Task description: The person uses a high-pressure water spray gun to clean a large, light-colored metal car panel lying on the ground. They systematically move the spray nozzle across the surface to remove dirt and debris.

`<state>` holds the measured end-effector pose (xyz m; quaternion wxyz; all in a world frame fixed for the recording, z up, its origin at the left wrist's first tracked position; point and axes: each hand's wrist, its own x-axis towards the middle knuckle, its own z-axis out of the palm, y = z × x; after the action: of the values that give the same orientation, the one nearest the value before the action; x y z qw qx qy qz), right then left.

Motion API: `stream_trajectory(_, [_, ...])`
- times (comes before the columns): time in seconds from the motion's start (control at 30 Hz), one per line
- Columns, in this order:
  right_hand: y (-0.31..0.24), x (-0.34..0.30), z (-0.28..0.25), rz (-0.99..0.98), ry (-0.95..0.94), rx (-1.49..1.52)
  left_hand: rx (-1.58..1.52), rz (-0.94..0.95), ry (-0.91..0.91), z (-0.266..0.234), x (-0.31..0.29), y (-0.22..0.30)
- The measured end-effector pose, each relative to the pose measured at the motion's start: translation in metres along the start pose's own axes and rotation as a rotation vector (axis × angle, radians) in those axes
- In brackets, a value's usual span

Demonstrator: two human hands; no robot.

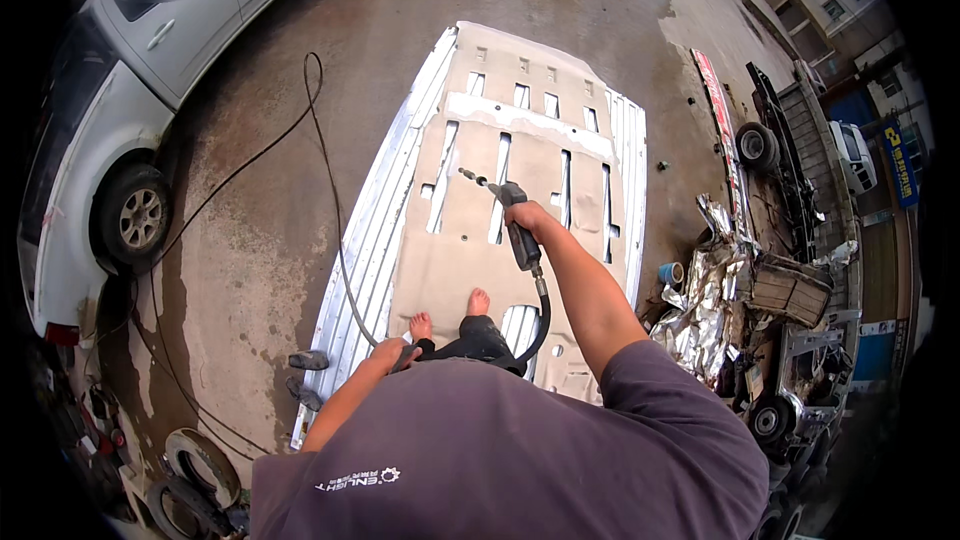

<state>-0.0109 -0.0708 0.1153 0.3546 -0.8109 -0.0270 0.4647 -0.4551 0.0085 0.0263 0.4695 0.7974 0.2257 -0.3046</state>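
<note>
My right hand [528,215] grips a black pressure-washer gun [517,227], its metal nozzle [470,176] pointing up-left over a large beige car floor carpet [520,140]. The carpet lies flat on corrugated metal sheets [365,250], with several rectangular slots cut in it. My left hand [391,352] holds the black hose [340,230] low by my hip. The hose runs from the gun's base down past my legs and away across the concrete. My bare feet [450,315] stand on the carpet's near end.
A white car [130,70] is parked at the left on wet concrete [260,240]. Crumpled silver foil [705,285], a crate and a flat trailer [790,200] crowd the right. Tyres [200,465] lie at lower left. A pair of dark shoes [305,375] sits beside the sheets.
</note>
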Motion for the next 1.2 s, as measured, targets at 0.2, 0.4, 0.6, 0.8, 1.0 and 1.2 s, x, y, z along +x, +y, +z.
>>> stream_trajectory(0.2, [0.116,-0.014,-0.091,0.241,0.012,0.392,-0.011,-0.085,0.004,-0.009,0.004,0.015])
stream_trajectory(0.4, [0.176,-0.037,-0.136,0.354,0.133,0.488,0.035,-0.095,0.075,-0.004,0.033,0.007])
stream_trajectory(0.6, [0.185,-0.077,-0.162,0.226,0.131,0.808,0.178,0.021,0.229,-0.036,0.045,0.048])
stream_trajectory(0.8, [0.211,-0.093,-0.199,0.254,0.169,1.068,0.158,0.129,0.269,-0.107,0.055,0.127])
stream_trajectory(1.0, [0.247,-0.106,-0.218,0.285,0.247,0.972,0.077,0.141,0.188,-0.075,0.021,0.134])
stream_trajectory(1.2, [0.246,-0.108,-0.222,0.305,0.228,1.088,-0.119,0.066,0.091,-0.056,0.011,0.128])
